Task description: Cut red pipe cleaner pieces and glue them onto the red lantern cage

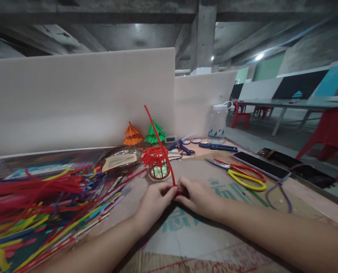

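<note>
Gripping a red pipe cleaner (160, 141) with both hands: pinched near its lower end between thumb and fingers of the left hand (155, 198), and held just beside that by the curled fingers of the right hand (199, 195). Slanting up and leftward from the fingertips. Too covered by fingers to tell how the lowest part runs. Held above a printed sheet (194, 239) on the table (318, 204).

Just beyond the left hand, close to a red model (154, 156), with a green model (151, 137) and an orange model (132, 133) behind. To the left, heaped in many colours, a pile (29, 195). To the right, near scissors (247, 180) and a phone (261, 166); farther back, near a glue gun (181, 146), a blue tool (218, 147) and a bottle (216, 123).
</note>
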Tool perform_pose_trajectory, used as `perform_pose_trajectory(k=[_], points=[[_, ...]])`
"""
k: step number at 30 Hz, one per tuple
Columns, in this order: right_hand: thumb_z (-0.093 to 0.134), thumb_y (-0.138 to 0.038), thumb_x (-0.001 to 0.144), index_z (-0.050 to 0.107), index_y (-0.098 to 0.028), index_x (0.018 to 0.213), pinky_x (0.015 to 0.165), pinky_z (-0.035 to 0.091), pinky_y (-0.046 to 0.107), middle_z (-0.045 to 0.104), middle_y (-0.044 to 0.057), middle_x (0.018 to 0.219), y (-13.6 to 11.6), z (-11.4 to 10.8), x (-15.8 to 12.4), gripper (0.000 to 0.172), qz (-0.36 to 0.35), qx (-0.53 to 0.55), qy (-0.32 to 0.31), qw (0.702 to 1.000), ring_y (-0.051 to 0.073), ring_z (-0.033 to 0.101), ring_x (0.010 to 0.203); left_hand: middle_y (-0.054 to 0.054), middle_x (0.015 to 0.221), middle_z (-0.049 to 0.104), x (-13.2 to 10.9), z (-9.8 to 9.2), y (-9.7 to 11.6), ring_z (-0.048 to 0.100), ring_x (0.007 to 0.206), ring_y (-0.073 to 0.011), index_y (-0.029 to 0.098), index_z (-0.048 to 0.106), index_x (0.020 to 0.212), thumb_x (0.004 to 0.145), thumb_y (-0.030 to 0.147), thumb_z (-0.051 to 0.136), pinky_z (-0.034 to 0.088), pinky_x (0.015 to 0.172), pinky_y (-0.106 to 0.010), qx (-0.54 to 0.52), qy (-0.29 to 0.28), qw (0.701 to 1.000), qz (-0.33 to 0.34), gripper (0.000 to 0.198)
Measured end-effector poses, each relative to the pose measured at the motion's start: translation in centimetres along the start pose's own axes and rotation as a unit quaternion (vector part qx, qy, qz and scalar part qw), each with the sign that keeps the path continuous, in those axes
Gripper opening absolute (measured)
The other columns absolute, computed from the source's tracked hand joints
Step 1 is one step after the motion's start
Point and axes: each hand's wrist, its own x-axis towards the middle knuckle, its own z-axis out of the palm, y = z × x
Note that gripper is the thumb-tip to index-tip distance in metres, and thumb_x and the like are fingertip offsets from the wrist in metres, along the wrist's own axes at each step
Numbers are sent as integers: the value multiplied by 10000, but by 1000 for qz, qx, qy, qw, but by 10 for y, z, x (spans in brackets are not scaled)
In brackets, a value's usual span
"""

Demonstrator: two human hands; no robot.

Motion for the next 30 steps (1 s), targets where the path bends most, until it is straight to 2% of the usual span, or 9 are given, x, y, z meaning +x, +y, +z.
perform_pose_trajectory(k=[9,13,15,17,20,26,28,30], points=[[728,-377,840,515,-196,981,596,316,257,651,32,822,0,-2,1,313,5,13,-27,1000,173,572,707,-55,745,749,3,-5,3,626,673,-175,134,753,781,795,444,609,458,642,-260,-35,13,999,-28,342],[710,-361,855,506,-197,986,598,343,257,634,18,809,3,0,2,293,-8,48,-20,999,159,562,680,-56,762,754,5,-7,-1,624,673,-167,136,763,812,798,451,626,451,644,-257,-53,7,998,-36,344],[689,-347,869,497,-194,1055,603,364,257,630,8,814,5,1,3,308,-17,86,-15,996,151,564,667,-59,770,758,6,-8,-2,624,675,-166,138,766,820,804,446,630,453,648,-259,-59,2,998,-36,337],[686,-322,870,470,-189,1173,622,388,259,637,6,840,7,2,3,395,-31,114,-9,993,152,579,686,-61,774,759,6,-8,-3,624,679,-166,140,762,812,816,443,629,454,657,-263,-60,-2,998,-33,331],[682,-301,871,431,-188,1273,648,402,267,650,12,872,8,3,4,487,-39,114,-7,993,161,599,727,-56,773,753,6,-9,-3,624,686,-164,141,749,794,833,455,622,450,667,-264,-52,-8,998,-28,341],[696,-307,855,484,-188,1201,662,416,279,666,23,892,6,1,3,423,-26,112,-17,993,170,610,754,-49,771,753,2,-7,0,637,694,-170,142,745,792,843,442,607,461,668,-262,-28,-32,999,-18,334],[733,-354,821,508,-183,1161,648,423,282,658,18,869,5,0,4,442,-26,147,-24,988,166,598,727,-52,788,761,0,-5,2,647,708,-176,142,756,817,845,433,605,465,670,-263,-16,-34,999,-17,328],[693,-399,842,547,-183,1076,653,442,288,649,17,850,4,-1,5,351,-27,211,-12,977,162,593,720,-54,830,774,-2,-4,2,661,741,-183,149,773,870,851,430,606,473,690,-265,-4,-40,999,-10,328]])
